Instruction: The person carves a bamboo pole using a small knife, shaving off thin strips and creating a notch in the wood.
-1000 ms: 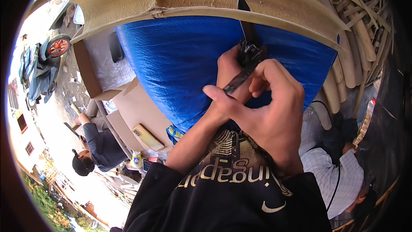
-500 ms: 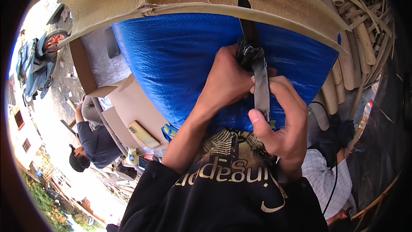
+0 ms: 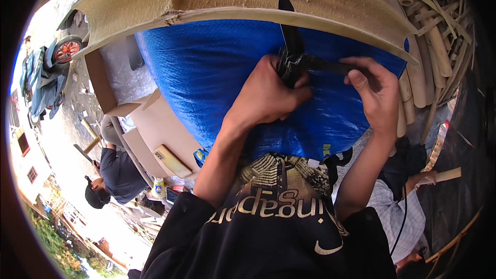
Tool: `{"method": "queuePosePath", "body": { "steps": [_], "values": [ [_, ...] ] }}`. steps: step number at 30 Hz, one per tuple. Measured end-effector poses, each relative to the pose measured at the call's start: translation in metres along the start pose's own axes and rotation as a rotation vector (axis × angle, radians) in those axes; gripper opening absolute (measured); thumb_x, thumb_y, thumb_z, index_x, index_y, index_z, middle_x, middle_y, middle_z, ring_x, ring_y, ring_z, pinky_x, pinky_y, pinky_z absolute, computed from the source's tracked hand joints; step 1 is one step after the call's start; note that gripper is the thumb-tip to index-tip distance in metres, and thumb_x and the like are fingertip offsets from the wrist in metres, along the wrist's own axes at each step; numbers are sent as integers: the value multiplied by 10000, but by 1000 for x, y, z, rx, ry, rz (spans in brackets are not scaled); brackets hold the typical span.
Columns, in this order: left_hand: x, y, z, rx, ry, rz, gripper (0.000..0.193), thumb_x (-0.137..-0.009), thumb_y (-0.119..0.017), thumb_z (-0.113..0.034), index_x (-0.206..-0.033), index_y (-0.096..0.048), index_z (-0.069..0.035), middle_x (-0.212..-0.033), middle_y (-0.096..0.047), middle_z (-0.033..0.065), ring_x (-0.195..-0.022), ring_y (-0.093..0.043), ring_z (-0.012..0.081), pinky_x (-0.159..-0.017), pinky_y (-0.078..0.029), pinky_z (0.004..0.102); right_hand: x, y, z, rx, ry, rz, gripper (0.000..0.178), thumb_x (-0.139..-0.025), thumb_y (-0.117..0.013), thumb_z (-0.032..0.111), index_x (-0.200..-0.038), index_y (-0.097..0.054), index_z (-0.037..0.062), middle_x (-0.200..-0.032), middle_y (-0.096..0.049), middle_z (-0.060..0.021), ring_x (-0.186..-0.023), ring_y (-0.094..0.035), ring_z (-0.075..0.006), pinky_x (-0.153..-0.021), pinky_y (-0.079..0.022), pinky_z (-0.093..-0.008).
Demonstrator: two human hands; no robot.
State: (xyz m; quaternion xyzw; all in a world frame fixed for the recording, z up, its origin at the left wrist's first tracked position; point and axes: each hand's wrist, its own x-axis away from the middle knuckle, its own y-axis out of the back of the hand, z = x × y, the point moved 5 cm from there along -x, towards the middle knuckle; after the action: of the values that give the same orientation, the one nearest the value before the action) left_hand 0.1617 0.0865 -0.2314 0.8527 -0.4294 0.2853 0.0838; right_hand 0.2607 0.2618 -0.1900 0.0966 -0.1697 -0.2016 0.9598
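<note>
My left hand (image 3: pixel 268 95) is closed around the wrapped black handle of a knife, above a blue woven plastic sheet (image 3: pixel 196 72) spread over my lap. The dark pointed knife blade (image 3: pixel 292 39) aims away from me, its tip overlapping a wide split bamboo piece (image 3: pixel 222 18) in view. From the handle a flat black strip (image 3: pixel 329 65), like rubber or tape, stretches out to the right. Its far end is pinched between the thumb and fingers of my right hand (image 3: pixel 380 95). My left fingers hide most of the handle.
At left lies an open cardboard box (image 3: pixel 147 124) with a gold phone (image 3: pixel 172 161) on it. One person (image 3: pixel 121 175) sits at lower left, another (image 3: pixel 395 212) at lower right holding a pale bamboo piece (image 3: pixel 448 174). Bamboo poles (image 3: pixel 421 72) are piled at right.
My right hand has swung outward to the right and away from my body, so the strip, earlier hanging toward me, now runs sideways. The knife has shifted slightly left.
</note>
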Motion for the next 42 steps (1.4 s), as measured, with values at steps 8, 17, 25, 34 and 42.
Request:
{"method": "queuePosePath", "body": {
  "steps": [8, 17, 25, 34, 42],
  "values": [
    [-2, 0, -3, 20, -67, -85, 278, -784, -695, -29, -674, -450, -103, -536, -503, -23, -418, -499, 67, -392, -362, 252, -1, -6, 5, -50, 36, -238, 168, -868, -796, 73, -901, -675, -40, -791, -673, -40, -693, -599, -84, -647, -464, -223],
    [-6, -5, 4, -58, -41, -324, 231, -798, -729, -72, -695, -523, -72, -599, -544, -8, -553, -499, 78, -508, -410, 288, 57, -69, 77, 326, 355, -246, 260, -703, -880, 21, -778, -632, 4, -704, -629, -112, -538, -600, -185, -479, -462, -285],
    [6, -5, -7, -114, -76, -354, 229, -831, -767, -101, -868, -548, -43, -755, -548, 16, -745, -512, 116, -656, -437, 314, 52, -107, 74, 228, 480, -285, 333, -724, -893, 46, -838, -586, -9, -776, -633, -109, -654, -618, -203, -580, -487, -291],
    [-6, -7, 2, -62, -264, -260, 198, -794, -744, -138, -808, -622, 17, -691, -615, 62, -682, -564, 113, -598, -479, 320, 16, -49, 72, 355, 473, -288, 432, -682, -949, 189, -889, -603, 34, -814, -619, -40, -734, -601, -123, -643, -458, -243],
    [-11, -6, 8, -5, -302, -347, 195, -786, -709, -109, -737, -607, 50, -579, -571, 140, -548, -510, 142, -547, -454, 362, -7, -58, 59, -59, 363, -252, 274, -854, -816, 135, -1038, -693, -25, -886, -680, -42, -772, -624, -108, -735, -492, -242]
  ]
}}
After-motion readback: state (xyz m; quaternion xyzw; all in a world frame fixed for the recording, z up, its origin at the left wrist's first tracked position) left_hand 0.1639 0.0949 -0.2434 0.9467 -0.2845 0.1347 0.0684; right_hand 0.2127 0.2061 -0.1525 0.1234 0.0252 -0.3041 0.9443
